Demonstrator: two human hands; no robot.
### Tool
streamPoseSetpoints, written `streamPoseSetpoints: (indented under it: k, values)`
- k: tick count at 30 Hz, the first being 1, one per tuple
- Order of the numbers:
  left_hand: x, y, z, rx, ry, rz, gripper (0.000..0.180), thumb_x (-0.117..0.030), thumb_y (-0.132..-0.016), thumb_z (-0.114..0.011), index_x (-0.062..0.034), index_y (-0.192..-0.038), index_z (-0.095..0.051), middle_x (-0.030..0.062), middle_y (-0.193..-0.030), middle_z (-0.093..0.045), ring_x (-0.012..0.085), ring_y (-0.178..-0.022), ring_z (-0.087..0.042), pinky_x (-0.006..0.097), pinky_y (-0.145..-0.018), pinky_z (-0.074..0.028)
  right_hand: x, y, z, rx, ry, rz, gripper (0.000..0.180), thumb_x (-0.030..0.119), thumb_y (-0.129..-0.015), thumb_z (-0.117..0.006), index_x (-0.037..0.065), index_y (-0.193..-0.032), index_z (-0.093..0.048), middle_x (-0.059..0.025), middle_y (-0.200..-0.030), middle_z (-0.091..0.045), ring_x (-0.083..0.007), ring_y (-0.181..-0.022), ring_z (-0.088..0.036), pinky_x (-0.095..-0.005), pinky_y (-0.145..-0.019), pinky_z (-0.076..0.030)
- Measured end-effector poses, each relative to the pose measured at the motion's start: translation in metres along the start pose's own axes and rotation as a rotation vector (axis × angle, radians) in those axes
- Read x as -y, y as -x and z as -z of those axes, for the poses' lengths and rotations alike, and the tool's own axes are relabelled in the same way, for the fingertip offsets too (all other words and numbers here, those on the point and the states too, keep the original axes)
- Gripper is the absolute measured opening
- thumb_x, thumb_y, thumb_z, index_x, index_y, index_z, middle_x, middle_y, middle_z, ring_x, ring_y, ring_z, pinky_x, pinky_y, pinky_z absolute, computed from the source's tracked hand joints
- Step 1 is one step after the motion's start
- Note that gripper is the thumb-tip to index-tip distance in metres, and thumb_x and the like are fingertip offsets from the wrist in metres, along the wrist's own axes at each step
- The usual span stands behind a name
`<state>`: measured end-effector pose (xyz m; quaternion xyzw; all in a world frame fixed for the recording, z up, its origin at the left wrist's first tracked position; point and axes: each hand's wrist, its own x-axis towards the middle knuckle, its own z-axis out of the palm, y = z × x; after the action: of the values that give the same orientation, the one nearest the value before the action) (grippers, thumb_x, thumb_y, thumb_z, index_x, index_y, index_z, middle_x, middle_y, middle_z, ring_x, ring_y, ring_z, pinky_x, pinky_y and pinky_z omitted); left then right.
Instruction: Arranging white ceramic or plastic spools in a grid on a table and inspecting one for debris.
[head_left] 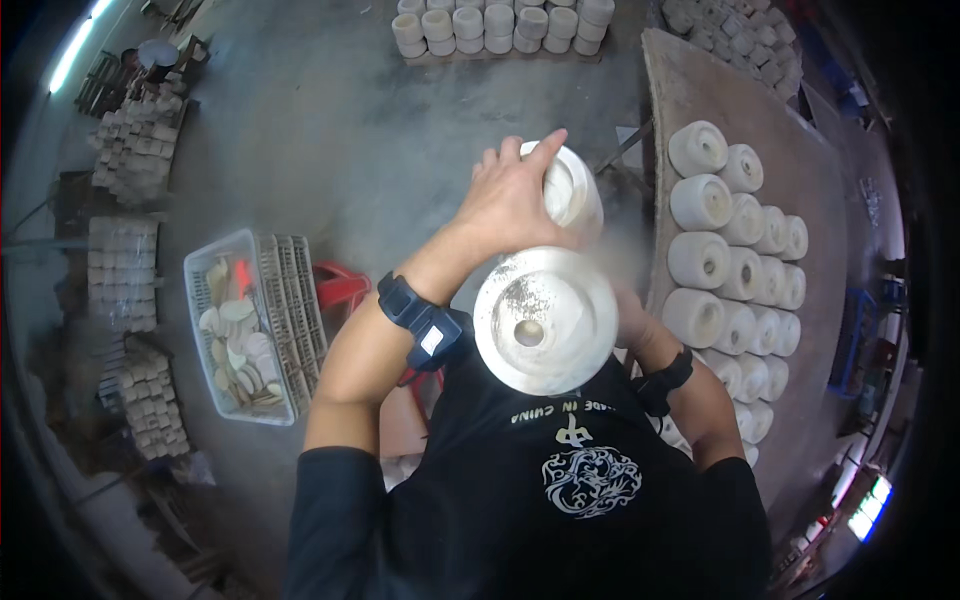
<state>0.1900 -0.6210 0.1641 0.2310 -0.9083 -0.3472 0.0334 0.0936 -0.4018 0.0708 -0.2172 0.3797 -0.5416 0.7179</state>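
Observation:
My left hand point(512, 205) grips a white plaster mould point(590, 205) shaped like a short cylinder, with a hollow in its visible face. Its fingers reach over the top edge and the thumb lies low along the side. Just below, close against it, is a second round plaster mould point(575, 345), wide and disc-faced, with a small hole near its middle and dark specks on its upper left. My right hand point(628, 315) holds this one by its right side. The right fingers are blurred and mostly hidden behind the mould.
On the right, rows of white moulds stand on a board point(690, 85). A plastic basket point(222, 400) of flat pale pieces is at left, beside a red stool point(342, 288). More moulds point(497, 25) stand stacked at the far end, and others point(122, 270) along the left.

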Motion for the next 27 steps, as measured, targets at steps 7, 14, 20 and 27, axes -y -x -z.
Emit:
streamPoseSetpoints:
  k: [7,14,20,27]
  values:
    - [-0.003,-0.003,-0.008,-0.008,-0.042,0.005,0.114,-0.040,-0.050,-0.087,-0.0083,-0.150,-0.040,0.0276,-0.124,-0.051,0.0456,-0.116,-0.048,0.048,-0.101,-0.041,0.059,0.020,-0.018,-0.617,0.977,0.456,0.023,0.023,-0.096,-0.060,0.003,-0.104,-0.070,-0.0081,-0.103,-0.066,-0.0169,-0.095,-0.059,-0.0330,-0.091,-0.044]
    - [-0.011,-0.011,-0.011,0.053,-0.104,0.022,0.112,-0.043,-0.051,-0.087,-0.0088,-0.148,-0.042,0.0264,-0.123,-0.052,0.0448,-0.114,-0.049,0.048,-0.100,-0.041,0.127,0.034,-0.129,-0.453,1.736,0.755,0.011,0.015,-0.075,-0.077,0.010,-0.080,-0.069,-0.0011,-0.079,-0.055,-0.0209,-0.074,-0.052,-0.0360,-0.069,-0.039]
    - [-0.017,-0.014,-0.015,0.078,-0.152,0.038,0.109,-0.046,-0.054,-0.086,-0.0114,-0.148,-0.042,0.0249,-0.124,-0.052,0.0450,-0.114,-0.050,0.049,-0.099,-0.040,0.112,0.017,-0.131,-0.445,1.790,0.642,0.019,0.022,-0.074,-0.077,0.009,-0.073,-0.064,-0.0034,-0.077,-0.054,-0.0212,-0.077,-0.052,-0.0363,-0.070,-0.038]
    - [-0.016,-0.017,-0.017,0.151,-0.192,0.071,0.108,-0.052,-0.058,-0.084,-0.0110,-0.148,-0.041,0.0273,-0.129,-0.050,0.0478,-0.122,-0.047,0.051,-0.102,-0.040,0.105,0.007,-0.127,-0.464,1.770,0.613,0.016,0.020,-0.077,-0.074,0.007,-0.075,-0.065,-0.0048,-0.077,-0.055,-0.0227,-0.078,-0.054,-0.0373,-0.072,-0.043]
